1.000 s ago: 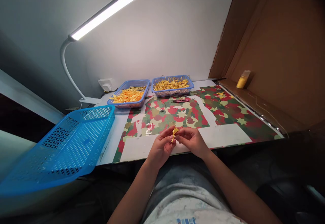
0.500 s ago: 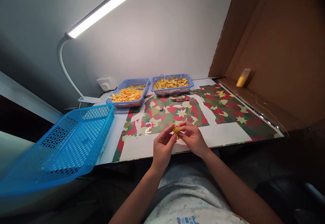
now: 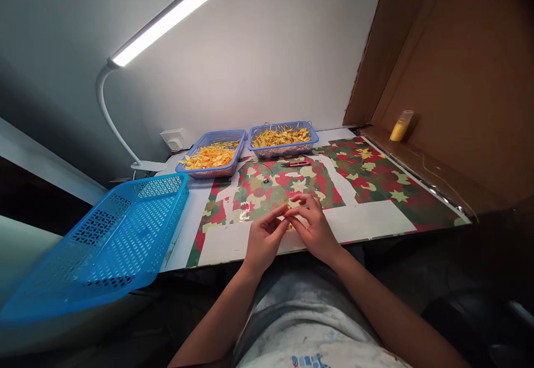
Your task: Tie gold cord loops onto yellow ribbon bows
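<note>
Over the near edge of the table, my left hand and my right hand meet at the fingertips. Both are closed in a pinch on a small yellow folded ribbon piece. Fingers cover most of it, so its exact shape is hidden. Thumb and index finger of my left hand grip it from the left. My right thumb and index finger press on it from the other side, with the remaining right fingers raised and curled.
Behind the hands stand a blue-violet basket of yellow-orange ribbon pieces and another basket of gold pieces. Red-handled thread snips lie on the patterned covering. A large blue basket is at left, beneath a lamp. A small bottle stands right.
My right fingers have shifted over the yellow ribbon piece and now cover more of it. My left hand has moved slightly left. The view has shifted a little.
</note>
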Available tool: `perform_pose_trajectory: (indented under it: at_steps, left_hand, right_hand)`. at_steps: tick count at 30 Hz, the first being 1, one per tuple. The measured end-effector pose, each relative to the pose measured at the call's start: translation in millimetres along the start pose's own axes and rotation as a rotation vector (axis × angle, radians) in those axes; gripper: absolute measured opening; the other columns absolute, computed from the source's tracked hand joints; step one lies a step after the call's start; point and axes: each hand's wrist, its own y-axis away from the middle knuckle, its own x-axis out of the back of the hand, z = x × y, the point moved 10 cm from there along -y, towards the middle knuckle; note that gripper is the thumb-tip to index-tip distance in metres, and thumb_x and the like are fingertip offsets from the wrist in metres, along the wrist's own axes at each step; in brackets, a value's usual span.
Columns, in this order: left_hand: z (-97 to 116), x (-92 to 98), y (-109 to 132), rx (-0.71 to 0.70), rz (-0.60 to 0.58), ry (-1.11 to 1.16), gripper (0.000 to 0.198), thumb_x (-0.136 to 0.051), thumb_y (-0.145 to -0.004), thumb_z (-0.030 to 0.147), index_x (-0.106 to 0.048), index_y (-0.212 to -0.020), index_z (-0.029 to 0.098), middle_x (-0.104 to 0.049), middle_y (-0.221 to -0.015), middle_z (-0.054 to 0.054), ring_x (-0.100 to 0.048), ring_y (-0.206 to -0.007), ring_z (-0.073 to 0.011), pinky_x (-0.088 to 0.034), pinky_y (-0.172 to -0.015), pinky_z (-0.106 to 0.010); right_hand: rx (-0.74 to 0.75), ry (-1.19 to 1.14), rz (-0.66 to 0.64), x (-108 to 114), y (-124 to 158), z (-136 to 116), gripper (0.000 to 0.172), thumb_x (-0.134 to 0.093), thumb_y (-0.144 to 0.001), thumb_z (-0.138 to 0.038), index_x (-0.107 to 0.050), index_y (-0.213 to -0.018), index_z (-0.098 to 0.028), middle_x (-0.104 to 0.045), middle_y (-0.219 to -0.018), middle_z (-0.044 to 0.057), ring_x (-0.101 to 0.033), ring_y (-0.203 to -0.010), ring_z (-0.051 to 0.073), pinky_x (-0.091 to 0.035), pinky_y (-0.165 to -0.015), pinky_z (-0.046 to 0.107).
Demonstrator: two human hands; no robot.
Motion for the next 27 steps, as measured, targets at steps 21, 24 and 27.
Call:
perform_pose_trajectory:
  at_steps: [21, 24, 27]
  left_hand:
    - [42, -21.8, -14, -0.043, -0.120, -0.036, 0.039, -0.078, -0.065, 0.022, -0.076, -0.103, 0.015, -0.063, -0.060, 0.000, -0.050, -0.055, -0.0092, -0.041, -0.054, -0.022]
    - [38, -23.1, -14, -0.029, -0.123, -0.055, 0.038, -0.077, -0.066, 0.023, -0.076, -0.103, 0.015, -0.065, -0.061, -0.001, -0.051, -0.055, -0.0095, -0.042, -0.054, -0.022]
    - [36, -23.6, -13, -0.011, -0.124, -0.065, 0.037, -0.077, -0.066, 0.023, -0.076, -0.102, 0.015, -0.067, -0.063, -0.002, -0.053, -0.056, -0.0103, -0.044, -0.055, -0.022]
  right_hand:
    - [-0.087, -0.529, 0.057, 29, -34, -3, 0.017, -0.059, -0.089, -0.040, -0.062, -0.085, -0.023, -0.059, -0.095, 0.004, -0.057, -0.091, 0.019, -0.047, -0.073, 0.031]
    - [-0.109, -0.576, 0.033, 25, -32, 0, 0.016, -0.061, -0.088, -0.039, -0.063, -0.083, -0.024, -0.062, -0.095, 0.004, -0.058, -0.092, 0.019, -0.046, -0.074, 0.031]
    - [-0.133, -0.639, 0.017, 25, -32, -1, 0.015, -0.061, -0.089, -0.039, -0.062, -0.085, -0.024, -0.065, -0.090, 0.002, -0.060, -0.090, 0.017, -0.047, -0.079, 0.032]
